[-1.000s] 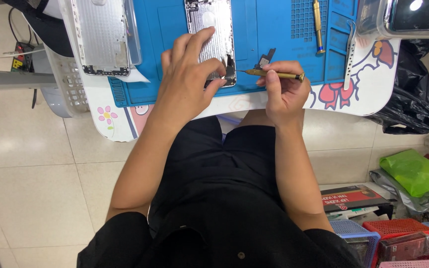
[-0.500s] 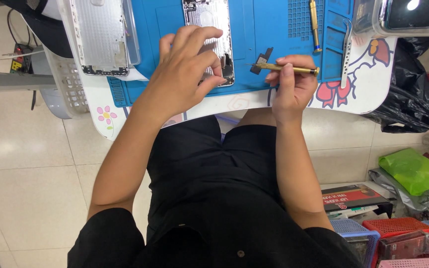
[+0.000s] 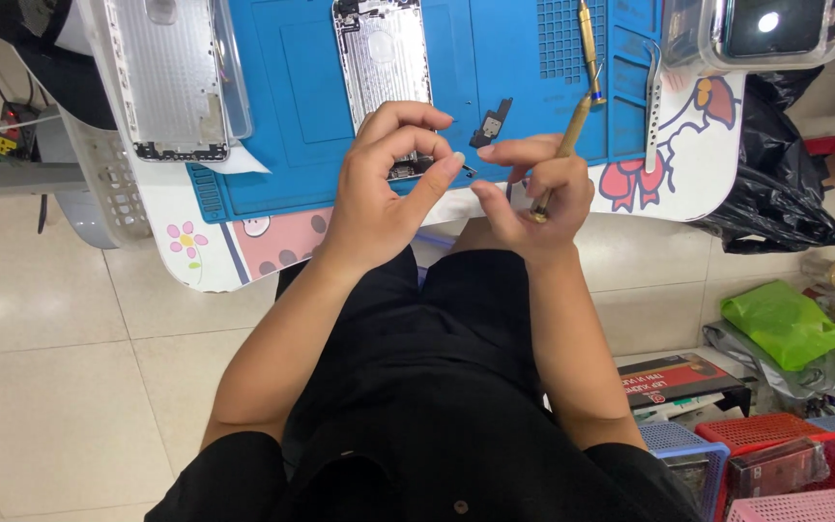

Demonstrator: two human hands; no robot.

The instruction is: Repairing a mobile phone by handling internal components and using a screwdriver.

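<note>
Silver phone housing (image 3: 384, 68) lies on the blue mat (image 3: 292, 106), its long axis running away from us, its near end just under our left hand (image 3: 379, 188). That hand is nearer, thumb and forefinger closed as if pinching something too small to tell. Our right hand (image 3: 533, 188) grips a brass screwdriver (image 3: 564, 145), tilted. Beyond the mat: the small white table (image 3: 215, 256), then pale floor tiles (image 3: 41, 319).

White table (image 3: 698, 174) with cartoon prints; on it a blue mat (image 3: 302, 106) and a clear plastic box (image 3: 756, 39).
</note>
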